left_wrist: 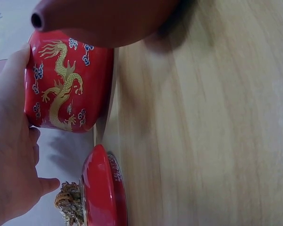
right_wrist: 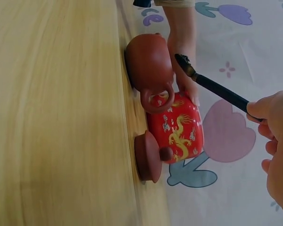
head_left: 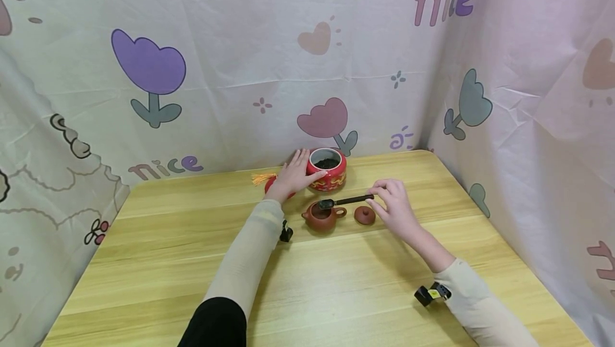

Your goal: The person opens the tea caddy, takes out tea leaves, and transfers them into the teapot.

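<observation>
Pinching scoop (head_left: 349, 199) by its end, R hand (head_left: 394, 207) has 1 dark load (right_wrist: 183, 60) over open pot (head_left: 322, 222), tipping in prob. left to do, w/ pot lid (head_left: 365, 215) off to pot's R, jar lid (left_wrist: 100, 190) off behind-L & L hand (head_left: 295, 176), fingers near-straight, on jar (head_left: 332, 180) behind pot.

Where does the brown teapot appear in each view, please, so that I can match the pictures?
Head: the brown teapot is below and slightly right of the centre.
Left wrist: the brown teapot is at the top edge, partly cut off.
Right wrist: the brown teapot is in the upper half, near the middle across.
Shared landmark: the red jar.
</observation>
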The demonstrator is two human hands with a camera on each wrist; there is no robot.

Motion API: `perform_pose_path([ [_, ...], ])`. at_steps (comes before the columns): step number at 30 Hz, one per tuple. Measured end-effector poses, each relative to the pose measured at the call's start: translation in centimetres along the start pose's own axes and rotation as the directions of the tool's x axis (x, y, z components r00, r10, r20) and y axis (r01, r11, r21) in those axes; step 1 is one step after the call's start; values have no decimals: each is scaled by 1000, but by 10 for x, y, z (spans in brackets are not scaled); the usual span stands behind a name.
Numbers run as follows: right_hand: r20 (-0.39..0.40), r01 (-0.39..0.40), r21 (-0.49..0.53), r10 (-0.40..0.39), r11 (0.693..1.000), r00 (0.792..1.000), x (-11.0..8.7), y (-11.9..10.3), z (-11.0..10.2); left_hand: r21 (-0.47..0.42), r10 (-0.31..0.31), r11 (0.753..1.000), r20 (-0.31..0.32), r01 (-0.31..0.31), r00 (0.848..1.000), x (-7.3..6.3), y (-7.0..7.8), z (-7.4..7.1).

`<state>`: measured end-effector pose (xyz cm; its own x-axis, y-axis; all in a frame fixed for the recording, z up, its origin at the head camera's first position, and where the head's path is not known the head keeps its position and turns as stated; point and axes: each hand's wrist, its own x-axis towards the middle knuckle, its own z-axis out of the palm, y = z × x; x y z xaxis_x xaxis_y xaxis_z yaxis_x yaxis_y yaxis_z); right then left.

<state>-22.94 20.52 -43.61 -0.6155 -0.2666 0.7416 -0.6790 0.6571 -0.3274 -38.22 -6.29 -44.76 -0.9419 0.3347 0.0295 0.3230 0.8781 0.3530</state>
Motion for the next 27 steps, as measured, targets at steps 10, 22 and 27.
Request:
perform_pose_path([
  [10, -5, 77, -75, -78, 994, 997, 2, -2, 3, 6, -3, 1000, 17, 3, 1000, 0, 0, 0],
  [22, -46, 224, -162, -234, 961, 971, 2, -5, 6, 15, -8, 1000, 5, 8, 1000, 4, -2, 2],
  [27, -58, 250, -197, -266, 948, 962, 2, -8, 6, 10, -6, 1000, 2, 6, 1000, 3, -3, 3],
])
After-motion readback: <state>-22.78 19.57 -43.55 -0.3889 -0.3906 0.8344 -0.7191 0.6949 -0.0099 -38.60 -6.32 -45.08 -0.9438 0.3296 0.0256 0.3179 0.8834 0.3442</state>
